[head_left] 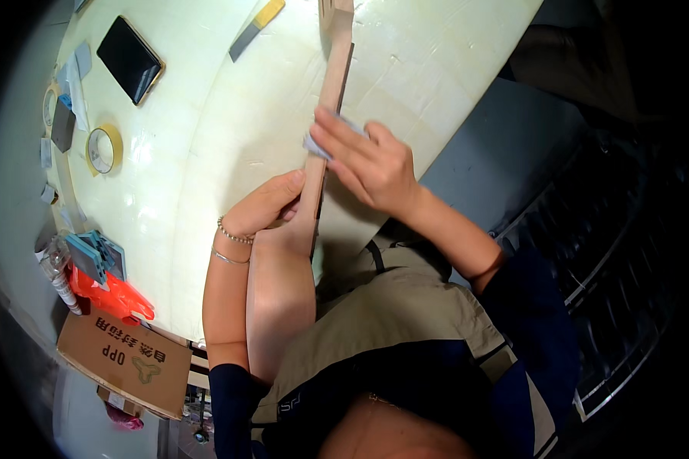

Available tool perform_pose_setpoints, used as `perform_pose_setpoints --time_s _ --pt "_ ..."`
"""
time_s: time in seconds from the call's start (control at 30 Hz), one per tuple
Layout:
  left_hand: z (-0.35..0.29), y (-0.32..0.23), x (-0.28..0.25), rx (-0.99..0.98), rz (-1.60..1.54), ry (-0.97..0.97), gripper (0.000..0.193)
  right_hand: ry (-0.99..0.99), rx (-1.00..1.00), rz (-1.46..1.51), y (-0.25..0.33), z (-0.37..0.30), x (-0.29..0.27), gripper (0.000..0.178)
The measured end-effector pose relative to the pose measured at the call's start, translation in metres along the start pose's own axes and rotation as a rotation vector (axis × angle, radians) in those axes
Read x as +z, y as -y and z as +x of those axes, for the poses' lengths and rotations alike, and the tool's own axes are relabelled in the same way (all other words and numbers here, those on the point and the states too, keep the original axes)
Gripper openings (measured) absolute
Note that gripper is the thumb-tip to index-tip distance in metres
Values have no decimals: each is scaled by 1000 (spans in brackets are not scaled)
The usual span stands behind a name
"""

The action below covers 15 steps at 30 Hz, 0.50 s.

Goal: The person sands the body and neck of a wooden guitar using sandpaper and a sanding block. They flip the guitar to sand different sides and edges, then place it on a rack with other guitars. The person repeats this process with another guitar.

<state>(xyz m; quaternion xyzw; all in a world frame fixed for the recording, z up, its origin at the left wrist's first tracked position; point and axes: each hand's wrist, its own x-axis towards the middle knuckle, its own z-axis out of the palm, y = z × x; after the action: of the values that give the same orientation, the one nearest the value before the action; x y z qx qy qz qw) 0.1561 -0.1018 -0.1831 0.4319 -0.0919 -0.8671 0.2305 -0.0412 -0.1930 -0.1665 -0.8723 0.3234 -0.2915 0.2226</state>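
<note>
An unfinished wooden ukulele or small guitar (pixel 279 294) lies on its side along my front, its body against my left forearm and apron. Its neck points away across the table, with the slotted headstock at the top edge of the picture. My left hand (pixel 266 205) is closed round the neck close to where it joins the body. Further up, my right hand (pixel 371 164) presses a folded light grey sheet, like sandpaper (pixel 315 148), onto the neck. The fingers of that hand lie fairly straight over the sheet, hiding most of it.
On the pale table (pixel 199 153) lie a scraper with a yellow handle (pixel 259 27), a phone (pixel 131 60) and a tape roll (pixel 104 149). Blue-grey blocks (pixel 92 256) and a red plastic bag (pixel 111 294) sit at the left edge, above a cardboard box (pixel 122 363).
</note>
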Motion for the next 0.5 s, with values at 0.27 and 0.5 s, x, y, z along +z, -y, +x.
perform_pose_setpoints --time_s 0.27,0.5 --pt "2 0 2 15 37 -7 35 -53 38 60 -17 6 9 32" --pt "4 6 -6 47 51 83 39 -84 84 91 -40 32 7 32"
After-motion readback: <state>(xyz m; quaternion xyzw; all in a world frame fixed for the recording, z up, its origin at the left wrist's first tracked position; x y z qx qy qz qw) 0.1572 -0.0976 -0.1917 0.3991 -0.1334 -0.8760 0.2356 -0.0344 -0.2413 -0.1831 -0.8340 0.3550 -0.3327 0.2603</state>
